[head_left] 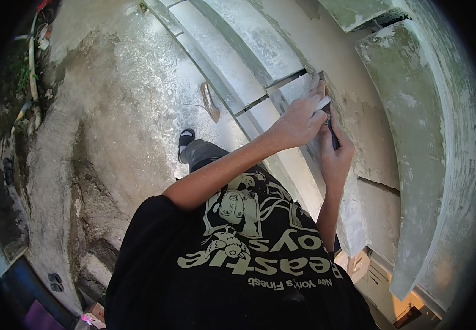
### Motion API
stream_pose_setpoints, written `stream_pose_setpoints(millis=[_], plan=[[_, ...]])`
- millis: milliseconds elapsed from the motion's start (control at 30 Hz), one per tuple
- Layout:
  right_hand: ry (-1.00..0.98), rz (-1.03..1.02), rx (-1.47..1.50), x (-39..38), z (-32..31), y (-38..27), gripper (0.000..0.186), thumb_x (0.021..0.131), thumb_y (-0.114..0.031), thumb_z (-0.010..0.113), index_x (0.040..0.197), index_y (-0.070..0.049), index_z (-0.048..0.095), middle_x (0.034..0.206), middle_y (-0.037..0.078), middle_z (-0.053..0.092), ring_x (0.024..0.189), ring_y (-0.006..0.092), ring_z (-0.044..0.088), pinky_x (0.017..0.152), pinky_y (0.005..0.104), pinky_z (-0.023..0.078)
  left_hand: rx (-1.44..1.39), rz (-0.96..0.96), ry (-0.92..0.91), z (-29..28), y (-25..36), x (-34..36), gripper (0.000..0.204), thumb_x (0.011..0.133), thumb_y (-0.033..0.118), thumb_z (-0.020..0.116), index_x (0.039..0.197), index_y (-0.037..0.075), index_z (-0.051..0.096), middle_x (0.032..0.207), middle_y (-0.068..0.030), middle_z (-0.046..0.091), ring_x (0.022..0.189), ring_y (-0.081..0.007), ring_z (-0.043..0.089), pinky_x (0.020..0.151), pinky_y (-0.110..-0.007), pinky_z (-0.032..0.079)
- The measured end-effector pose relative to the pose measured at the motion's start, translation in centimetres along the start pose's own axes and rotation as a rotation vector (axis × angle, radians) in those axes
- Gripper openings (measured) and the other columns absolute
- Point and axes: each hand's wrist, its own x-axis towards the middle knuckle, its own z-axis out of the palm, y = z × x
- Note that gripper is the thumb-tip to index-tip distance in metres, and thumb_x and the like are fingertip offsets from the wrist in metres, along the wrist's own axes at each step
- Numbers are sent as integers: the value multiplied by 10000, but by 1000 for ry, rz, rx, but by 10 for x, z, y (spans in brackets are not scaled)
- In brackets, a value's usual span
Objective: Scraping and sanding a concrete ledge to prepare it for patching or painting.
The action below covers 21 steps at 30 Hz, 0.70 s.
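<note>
My left hand (303, 122) and my right hand (338, 153) meet at the edge of a pale, dusty slab (359, 124). Between them is a dark, narrow, flat piece (334, 127), and the right fingers wrap around its near end. A small white strip (323, 103) shows by the left fingers, which are bent and pressed close together over the far end of the dark piece. What kind of tool the dark piece is, I cannot make out. Pale dust covers the left fingers.
Long grey-white slabs (232, 49) run away to the upper middle. On the right, a greenish panel (408, 110) leans alongside. A brown scrap (210, 103) lies on the rough concrete floor (133, 93), near my sandalled foot (185, 138). Loose sandals (55, 282) are at lower left.
</note>
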Motion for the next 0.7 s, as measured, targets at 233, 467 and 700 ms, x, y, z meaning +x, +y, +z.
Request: stream_pose_setpoints(millis=[233, 467, 700], plan=[[4, -60, -51, -2, 7, 1, 418, 944, -41, 572, 1361, -21, 599, 1280, 234, 657, 1221, 269, 624, 1052, 365, 433, 21, -122, -68, -6, 7, 2, 669, 898, 108, 476, 1470, -170, 269, 1533, -402, 238, 1456, -460, 269, 1192, -410, 254], [-12, -4, 38, -5, 5, 2, 427, 939, -17, 546, 1363, 15, 584, 1278, 224, 663, 1217, 276, 625, 1030, 352, 451, 97, -6, -10, 1, 3, -1, 426, 903, 119, 460, 1187, -199, 468, 1368, -536, 269, 1184, -605, 440, 1035, -549, 386], [-19, -19, 60, 3, 7, -1, 442, 931, -10, 534, 1370, 13, 579, 1282, 239, 655, 1216, 266, 625, 1044, 358, 436, 71, -5, 39, 0, 8, 6, 293, 885, 98, 483, 1001, -169, 523, 1238, -495, 443, 1040, -612, 501, 963, -567, 424]])
